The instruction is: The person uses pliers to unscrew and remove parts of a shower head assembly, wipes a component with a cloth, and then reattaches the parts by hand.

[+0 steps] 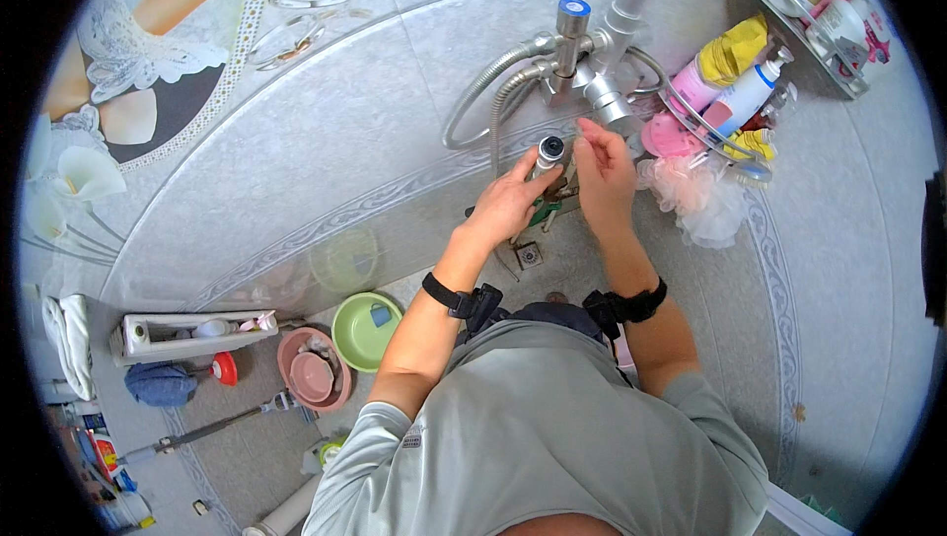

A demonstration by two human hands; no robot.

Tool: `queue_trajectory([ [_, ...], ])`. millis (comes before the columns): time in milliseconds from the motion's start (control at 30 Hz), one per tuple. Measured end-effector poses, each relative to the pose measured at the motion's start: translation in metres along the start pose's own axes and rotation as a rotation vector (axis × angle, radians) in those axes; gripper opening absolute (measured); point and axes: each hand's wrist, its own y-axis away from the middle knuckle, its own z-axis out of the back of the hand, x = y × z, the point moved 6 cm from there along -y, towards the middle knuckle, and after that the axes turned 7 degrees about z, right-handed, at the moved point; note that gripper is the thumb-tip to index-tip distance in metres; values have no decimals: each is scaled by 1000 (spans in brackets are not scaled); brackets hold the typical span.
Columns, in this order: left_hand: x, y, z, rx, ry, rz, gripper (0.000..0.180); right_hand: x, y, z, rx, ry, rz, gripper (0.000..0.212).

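In my left hand point(501, 205) is a short chrome cylinder with a dark ringed end point(550, 148), its open end turned upward. The fingers are closed round its side. My right hand point(605, 176) is raised just right of it, thumb and fingers pinched together. Whatever lies between those fingertips is too small to make out. Right above both hands is a chrome shower mixer tap point(582, 68) on the tiled wall, with a blue-topped knob and a thick spout point(614, 107). A metal shower hose point(498, 107) loops down on its left. Something green point(546, 211) shows partly below my left hand.
Bottles point(740, 92) and a pink bath puff point(702, 203) crowd a wire rack at right. A corner shelf point(804, 28) sits above. At lower left are a green basin point(365, 331), pink basins point(314, 370) and a mop pole point(207, 429). A floor drain point(529, 256) lies below my hands.
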Motion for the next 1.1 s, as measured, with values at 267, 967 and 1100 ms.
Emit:
queue_trajectory([
  [267, 4, -4, -1, 9, 5, 6, 66, -5, 7, 19, 148, 41, -76, 16],
  [967, 8, -5, -4, 7, -21, -17, 65, 19, -10, -11, 331, 604, 346, 29],
  [1100, 7, -4, -4, 8, -21, -18, 66, 18, -10, -12, 330, 564, 304, 26],
])
